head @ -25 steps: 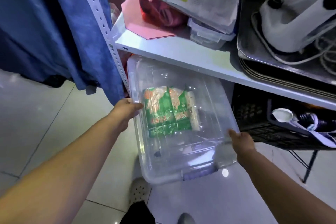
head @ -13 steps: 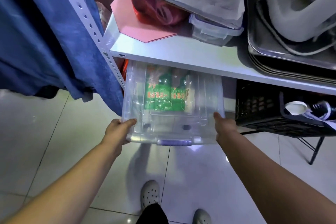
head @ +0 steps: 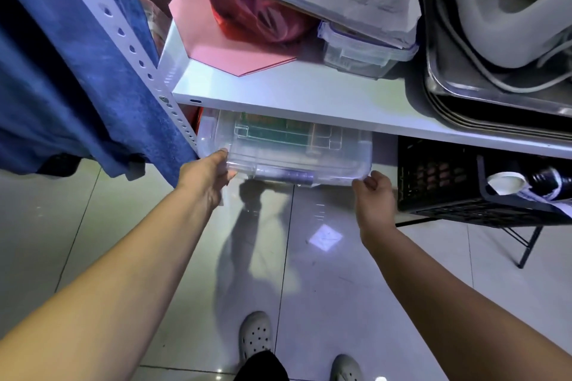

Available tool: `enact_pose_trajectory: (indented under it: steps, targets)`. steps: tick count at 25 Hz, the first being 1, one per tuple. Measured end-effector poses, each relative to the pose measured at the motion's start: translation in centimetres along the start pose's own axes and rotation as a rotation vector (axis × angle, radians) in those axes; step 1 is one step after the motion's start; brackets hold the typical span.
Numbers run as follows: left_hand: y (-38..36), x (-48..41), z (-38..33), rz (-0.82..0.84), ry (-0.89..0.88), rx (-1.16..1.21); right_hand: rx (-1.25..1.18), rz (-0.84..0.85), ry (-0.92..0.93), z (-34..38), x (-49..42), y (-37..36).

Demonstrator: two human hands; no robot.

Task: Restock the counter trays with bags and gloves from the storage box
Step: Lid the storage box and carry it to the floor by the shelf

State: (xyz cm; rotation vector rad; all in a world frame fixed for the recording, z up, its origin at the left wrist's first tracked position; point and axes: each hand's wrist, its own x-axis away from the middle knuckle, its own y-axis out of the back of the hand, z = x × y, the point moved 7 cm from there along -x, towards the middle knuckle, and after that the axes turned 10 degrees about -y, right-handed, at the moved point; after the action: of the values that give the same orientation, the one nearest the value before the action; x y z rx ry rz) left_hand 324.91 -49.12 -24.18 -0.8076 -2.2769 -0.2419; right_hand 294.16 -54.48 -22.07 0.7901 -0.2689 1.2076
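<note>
A: Change noted: the box (head: 284, 151) has slid back under the shelf (head: 294, 96) since a second ago; only its front edge shows, between your hands. Reads as the put-away step, restocking likely finished.

B: Hands?

A: Your left hand (head: 205, 176) grips the box's front-left corner. Your right hand (head: 373, 195) sits loosely curled at the front-right corner, touching or just off; can't tell.

B: Hidden?

A: Green packets (head: 269, 133) blur through the lid; the box's rear is covered. Counter trays aren't in view.
</note>
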Motion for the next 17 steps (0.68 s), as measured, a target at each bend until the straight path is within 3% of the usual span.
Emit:
enact_pose_trajectory:
  steps: [6,12,17]
  targets:
    - [-3.5,-1.5,-0.9,0.112,0.063,-0.039,0.157,0.044,0.050,-1.7,-0.1,-0.4]
    - [-3.3,-0.2,-1.0,0.145,0.048,-0.156,0.521,0.054,0.201,-1.5,1.6,1.5]
    - [-3.1,6.9,-0.4,0.335,-0.182,-0.605,0.889,0.056,0.303,0.1,5.2,5.5]
